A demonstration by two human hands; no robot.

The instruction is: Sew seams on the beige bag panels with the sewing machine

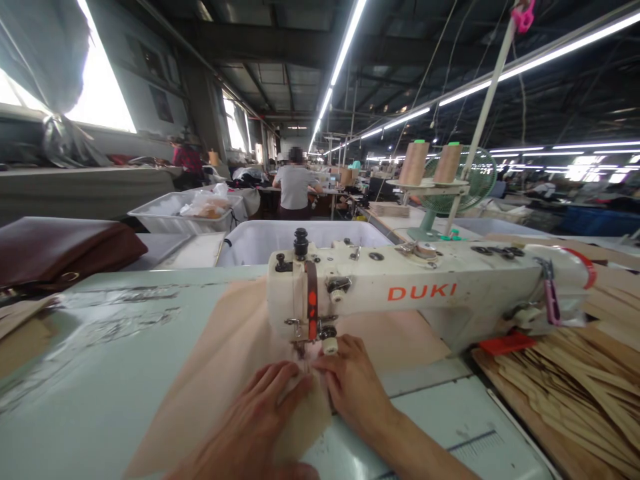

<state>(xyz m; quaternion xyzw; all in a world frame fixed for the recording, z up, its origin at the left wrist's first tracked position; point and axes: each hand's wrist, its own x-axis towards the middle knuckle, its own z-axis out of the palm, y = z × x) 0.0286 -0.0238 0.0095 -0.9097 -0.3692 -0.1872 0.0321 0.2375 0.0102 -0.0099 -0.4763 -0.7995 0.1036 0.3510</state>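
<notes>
A wide sheet of beige fabric point(220, 353) lies under the head of a white sewing machine point(360, 287) lettered "DUKI". My left hand point(255, 413) rests on the fabric just in front of the needle area, fingers stretched out and thumb apart. Close to the presser foot point(300, 350), my right hand point(353, 383) has its fingers bent and its thumb and forefinger closed at the fabric's edge. What lies between those fingertips is partly hidden. Part of the fabric point(410, 340) shows beyond the machine's arm.
Loose tan strips point(575, 387) lie on a board at right, beside a red piece point(507, 343). Thread cones point(414, 163) stand behind the machine, near a green fan point(480, 177). White bins point(310, 233) stand beyond the table. Brown material point(65, 250) lies at left; a person point(295, 187) sits ahead.
</notes>
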